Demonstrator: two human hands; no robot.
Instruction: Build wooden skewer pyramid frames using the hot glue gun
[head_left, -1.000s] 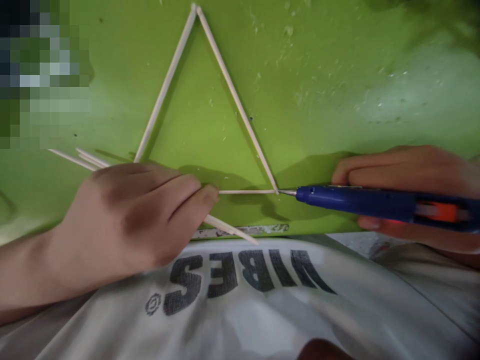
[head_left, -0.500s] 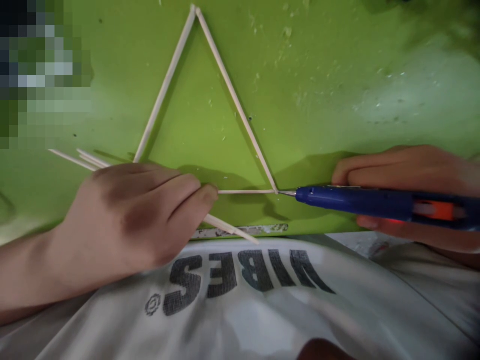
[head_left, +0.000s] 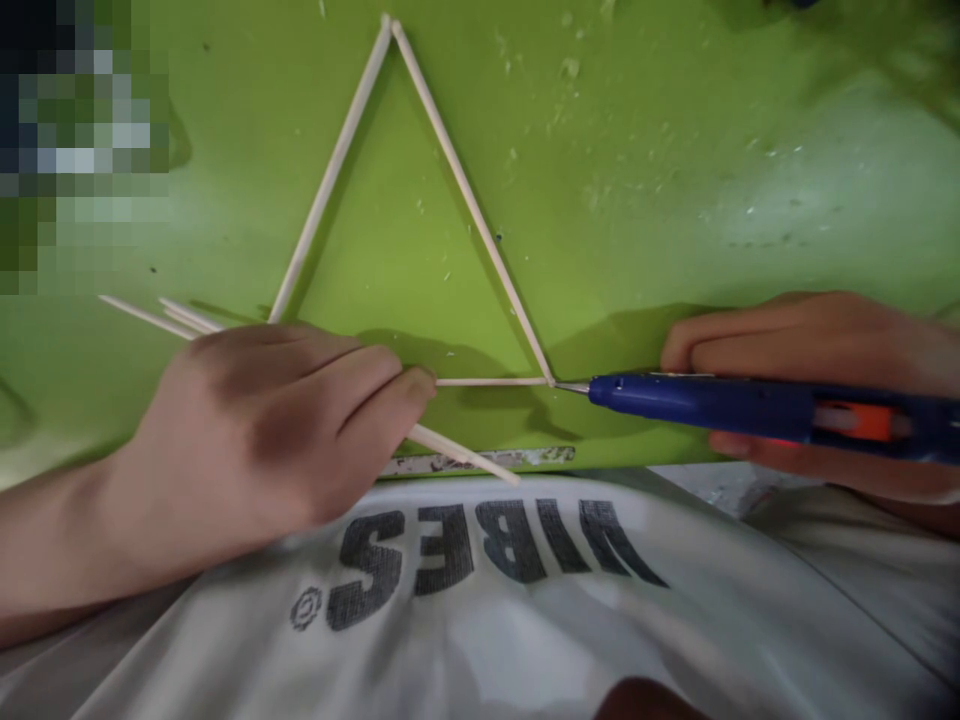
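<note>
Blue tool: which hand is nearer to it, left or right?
Right. The right hand holds the blue tool; the left hand is apart from it, beyond its metal tip, at the sticks.

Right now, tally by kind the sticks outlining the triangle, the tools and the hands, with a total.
Triangle sticks: 3
Blue glue gun: 1
Bare hands: 2
Total: 6, leaving out the loose sticks, too overlapped to count

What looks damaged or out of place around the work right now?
The pale strip along the green table's near edge looks worn and patchy. Whitish flecks dot the tabletop. The extra sticks under the left hand run askew to the triangle and seem to jut past that edge.
</note>
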